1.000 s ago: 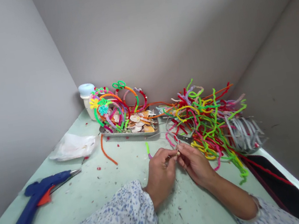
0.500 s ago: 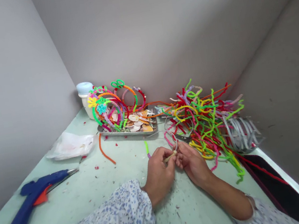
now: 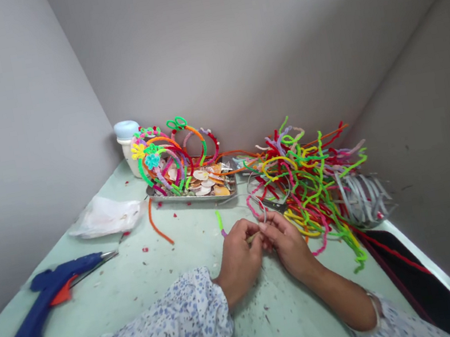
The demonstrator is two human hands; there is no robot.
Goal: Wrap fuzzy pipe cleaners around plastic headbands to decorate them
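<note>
My left hand point(image 3: 238, 259) and my right hand point(image 3: 288, 244) meet low in the middle of the pale green table point(image 3: 148, 275), fingers pinched together. Between the fingertips is a short pale stick-like piece point(image 3: 253, 237), gripped by both hands. A thin grey wire headband point(image 3: 262, 208) curves up from my right fingers. A green and purple pipe cleaner bit point(image 3: 219, 223) lies just left of my left hand. A tangled heap of coloured pipe cleaners point(image 3: 308, 171) lies right behind my right hand.
A blue glue gun point(image 3: 50, 292) with its cord lies at the left. A metal tray point(image 3: 193, 196) holds shells and decorated headbands point(image 3: 170, 155), with a white jar point(image 3: 128, 142) behind it. A clear plastic bag point(image 3: 105, 216), an orange pipe cleaner point(image 3: 156, 224) and grey bare headbands point(image 3: 363, 196) also lie there.
Both hands have shifted slightly away from me and closed tighter together; the pale piece shows less between the fingers now.
</note>
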